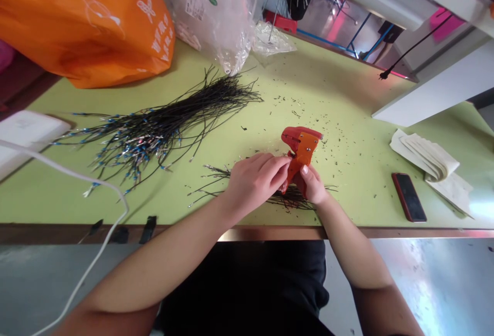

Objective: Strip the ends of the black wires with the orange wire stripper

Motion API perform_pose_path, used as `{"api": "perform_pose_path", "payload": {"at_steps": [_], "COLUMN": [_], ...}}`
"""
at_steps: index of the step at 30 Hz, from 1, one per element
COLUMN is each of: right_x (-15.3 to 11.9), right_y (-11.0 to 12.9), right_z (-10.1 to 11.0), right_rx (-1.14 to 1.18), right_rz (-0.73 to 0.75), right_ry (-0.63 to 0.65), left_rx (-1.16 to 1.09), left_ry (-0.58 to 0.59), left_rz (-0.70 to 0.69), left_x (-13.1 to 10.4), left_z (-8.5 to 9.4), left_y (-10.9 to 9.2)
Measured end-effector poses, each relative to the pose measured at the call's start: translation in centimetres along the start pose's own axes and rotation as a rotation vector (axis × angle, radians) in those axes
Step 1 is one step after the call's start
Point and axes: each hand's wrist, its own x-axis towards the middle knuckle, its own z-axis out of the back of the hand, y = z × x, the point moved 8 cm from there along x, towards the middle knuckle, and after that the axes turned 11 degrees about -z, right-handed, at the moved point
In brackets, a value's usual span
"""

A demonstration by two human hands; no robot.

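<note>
My right hand (313,184) is wrapped round the handle of a red and orange wire tool (304,148), whose head points up and to the left. Close against the tool's left side, my left hand (258,179) is closed in a pinch; what its fingertips hold is too small to make out. Beneath both hands lies a small bunch of black wires (291,198), partly covered by them. Farther left on the green table (343,89) rests a large bundle of black wires (181,115) with blue and silver ends.
An orange bag (127,27) and a clear plastic bag (216,12) stand at the back left. A white cable (116,223) crosses the left side. At right lie a phone (409,197) and folded cloths (428,156). Small black scraps dot the table. Other people are partly visible beyond.
</note>
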Motion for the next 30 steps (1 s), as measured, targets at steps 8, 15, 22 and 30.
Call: {"api": "perform_pose_path", "payload": {"at_steps": [8, 15, 22, 30], "right_x": [-0.12, -0.06, -0.08, 0.00], "right_y": [0.10, 0.01, 0.43, 0.16], "right_z": [0.06, -0.03, -0.23, -0.31], "right_rx": [-0.005, 0.014, -0.007, 0.004], "right_rz": [-0.047, -0.054, -0.069, -0.034], "right_ry": [-0.024, -0.010, 0.008, 0.042], "left_rx": [0.000, -0.002, -0.031, -0.023], "left_ry": [-0.007, -0.005, -0.035, 0.006], "left_rz": [0.028, 0.023, 0.064, 0.049], "left_x": [0.07, 0.10, 0.29, 0.01], "left_z": [0.05, 0.01, 0.39, -0.11], "left_y": [0.21, 0.09, 0.61, 0.46]}}
